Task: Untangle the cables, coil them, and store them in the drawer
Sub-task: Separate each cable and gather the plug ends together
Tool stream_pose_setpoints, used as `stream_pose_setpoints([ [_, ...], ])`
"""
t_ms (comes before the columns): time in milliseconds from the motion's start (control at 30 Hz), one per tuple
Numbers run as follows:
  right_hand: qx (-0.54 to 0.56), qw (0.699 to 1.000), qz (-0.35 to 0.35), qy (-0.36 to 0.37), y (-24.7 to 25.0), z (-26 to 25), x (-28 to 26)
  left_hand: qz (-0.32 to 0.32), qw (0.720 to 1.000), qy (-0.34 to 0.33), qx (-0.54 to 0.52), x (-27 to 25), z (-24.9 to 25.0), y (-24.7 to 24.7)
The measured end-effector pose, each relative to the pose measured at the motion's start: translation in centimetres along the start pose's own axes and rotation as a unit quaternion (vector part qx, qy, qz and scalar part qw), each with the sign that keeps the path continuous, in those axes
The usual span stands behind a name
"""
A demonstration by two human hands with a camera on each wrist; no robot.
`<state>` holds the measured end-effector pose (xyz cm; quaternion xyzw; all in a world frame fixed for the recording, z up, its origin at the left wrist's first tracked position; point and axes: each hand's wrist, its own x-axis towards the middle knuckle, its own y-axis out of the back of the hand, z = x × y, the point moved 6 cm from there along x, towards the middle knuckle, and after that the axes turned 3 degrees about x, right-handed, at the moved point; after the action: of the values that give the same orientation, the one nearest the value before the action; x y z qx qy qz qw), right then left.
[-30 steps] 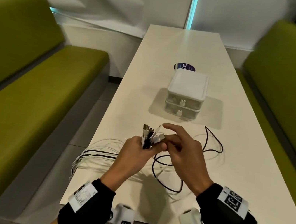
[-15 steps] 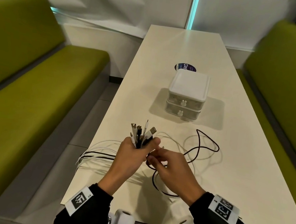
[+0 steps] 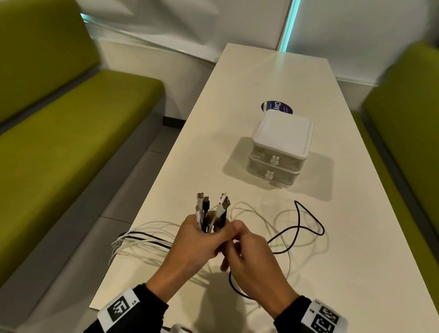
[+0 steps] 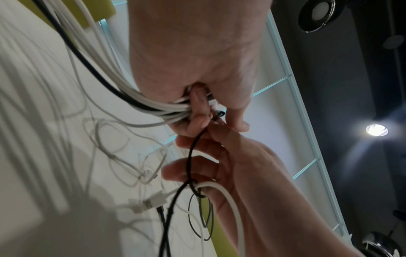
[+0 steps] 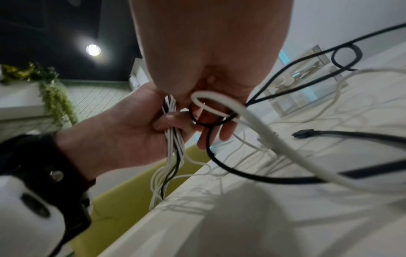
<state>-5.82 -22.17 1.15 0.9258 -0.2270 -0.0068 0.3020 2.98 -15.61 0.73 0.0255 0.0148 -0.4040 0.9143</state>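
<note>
White table [image 3: 311,267]: my left hand [image 3: 197,245] clenches cable bundle [image 3: 210,211] before drawer box [image 3: 279,147]; right hand [image 3: 252,260] pinches black cable [image 4: 191,153], seen only from the wrists.

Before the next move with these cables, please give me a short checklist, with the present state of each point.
1. Left hand grips the bundle of white and black cables, plug ends upward: ok.
2. Right hand holds a black cable and a thick white cable: ok.
3. Cables untangled: not ok, loose loops cross on the white table.
4. Cables coiled: not ok.
5. White two-drawer box open: not ok, both drawers closed.
6. Room inside the drawers: cannot tell.
</note>
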Motion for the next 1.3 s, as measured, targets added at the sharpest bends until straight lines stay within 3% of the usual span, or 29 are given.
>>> stream_pose_setpoints([
  [200, -0.055, 0.997, -0.056, 0.018, 0.0, 0.0, 0.2, 0.033, 0.999, 0.015, -0.001, 0.3, -0.5, 0.4],
  [367, -0.175, 0.981, -0.08, 0.022, 0.3, 1.2, 0.3, 0.055, 0.998, 0.032, 0.004, 0.4, -0.2, 0.9],
  [500, -0.227, 0.971, -0.074, -0.005, 1.0, 3.1, -0.3, 0.07, 0.997, -0.01, -0.04, 1.0, 1.4, 2.1],
  [733, -0.297, 0.953, -0.061, 0.024, 1.8, 3.7, -0.6, 0.031, 0.994, -0.015, -0.101, 0.7, 1.9, 2.5],
  [833, -0.317, 0.946, -0.06, 0.037, 1.4, 2.6, -0.3, 0.011, 0.997, 0.0, -0.082, 0.2, 1.3, 1.9],
  [1033, -0.288, 0.955, -0.071, 0.015, 1.1, 3.0, -0.6, 0.043, 0.999, -0.011, -0.005, 0.1, 0.5, 1.8],
  [1167, -0.329, 0.94, -0.087, 0.009, 1.4, 2.7, -0.6, 0.022, 0.999, -0.009, 0.032, 0.2, 0.3, 1.2],
  [1300, -0.348, 0.935, -0.06, 0.034, 2.3, 1.3, -0.2, 0.002, 0.984, -0.028, 0.174, 0.3, -1.0, 0.5],
])
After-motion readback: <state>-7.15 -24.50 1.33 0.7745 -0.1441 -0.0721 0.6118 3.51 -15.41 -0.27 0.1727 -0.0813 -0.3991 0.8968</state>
